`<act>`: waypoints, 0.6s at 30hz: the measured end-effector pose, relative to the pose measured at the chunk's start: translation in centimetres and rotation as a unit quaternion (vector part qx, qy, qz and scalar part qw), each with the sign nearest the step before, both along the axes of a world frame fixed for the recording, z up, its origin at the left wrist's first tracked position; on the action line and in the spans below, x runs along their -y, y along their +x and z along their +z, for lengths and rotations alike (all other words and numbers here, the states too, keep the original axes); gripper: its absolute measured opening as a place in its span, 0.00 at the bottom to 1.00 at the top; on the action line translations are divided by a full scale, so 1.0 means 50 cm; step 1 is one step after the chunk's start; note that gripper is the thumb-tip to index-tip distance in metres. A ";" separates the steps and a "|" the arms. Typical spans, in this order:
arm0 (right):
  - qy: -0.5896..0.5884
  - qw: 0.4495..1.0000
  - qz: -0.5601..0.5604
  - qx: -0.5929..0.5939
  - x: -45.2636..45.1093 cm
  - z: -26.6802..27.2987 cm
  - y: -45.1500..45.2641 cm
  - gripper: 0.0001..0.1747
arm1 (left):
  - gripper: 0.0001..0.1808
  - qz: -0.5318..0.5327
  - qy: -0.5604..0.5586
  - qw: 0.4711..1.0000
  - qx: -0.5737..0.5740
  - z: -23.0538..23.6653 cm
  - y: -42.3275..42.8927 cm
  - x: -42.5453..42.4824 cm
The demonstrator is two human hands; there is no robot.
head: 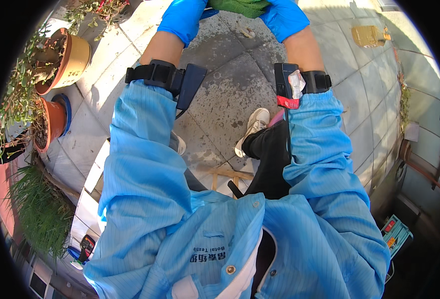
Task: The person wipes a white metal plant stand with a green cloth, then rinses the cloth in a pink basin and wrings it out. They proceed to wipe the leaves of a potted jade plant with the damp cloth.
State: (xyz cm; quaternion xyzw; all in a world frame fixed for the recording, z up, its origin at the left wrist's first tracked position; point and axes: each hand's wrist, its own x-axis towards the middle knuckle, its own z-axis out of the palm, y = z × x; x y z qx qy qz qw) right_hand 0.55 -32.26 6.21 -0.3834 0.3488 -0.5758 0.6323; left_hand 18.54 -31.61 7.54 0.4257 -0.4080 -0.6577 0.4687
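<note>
Both my hands reach forward to the top edge of the head view in blue disposable gloves. A green cloth (240, 6), cut off by the frame's edge, spans the space between them. My right hand (285, 18) grips its right end. My left hand (182, 18) is at the cloth's left side; its fingers are largely cut off, and a dark blue piece of something shows beside it, so its hold cannot be made out. Black straps with dark devices sit around both wrists, over light blue sleeves.
Potted plants in a yellow pot (74, 59) and an orange pot (55, 117) stand at left, above a grassy plant (40, 209). A plastic bottle of yellowish liquid (367, 36) lies at upper right. Wooden slats (223, 172) show below me; a turquoise case (397, 235) is at lower right.
</note>
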 end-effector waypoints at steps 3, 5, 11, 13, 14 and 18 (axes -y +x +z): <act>-0.014 0.994 0.041 -0.098 -0.059 0.026 0.040 0.19 | 0.22 0.040 -0.036 0.997 -0.046 0.031 0.036 -0.021; -0.004 0.975 0.060 -0.216 -0.082 0.039 0.063 0.25 | 0.21 0.062 -0.060 0.993 -0.076 0.046 0.062 -0.037; 0.026 0.925 -0.023 -0.379 -0.162 0.083 0.106 0.35 | 0.18 0.077 -0.132 0.978 -0.140 0.084 0.116 -0.092; 0.062 0.967 0.000 -0.249 -0.192 0.108 0.120 0.30 | 0.17 0.062 -0.139 0.977 -0.146 0.097 0.115 -0.135; 0.082 0.981 0.011 -0.175 -0.206 0.117 0.130 0.29 | 0.22 0.070 -0.133 0.984 -0.093 0.102 0.106 -0.161; 0.116 0.990 0.019 -0.078 -0.248 0.143 0.170 0.30 | 0.35 0.031 -0.072 0.994 -0.081 0.101 0.072 -0.256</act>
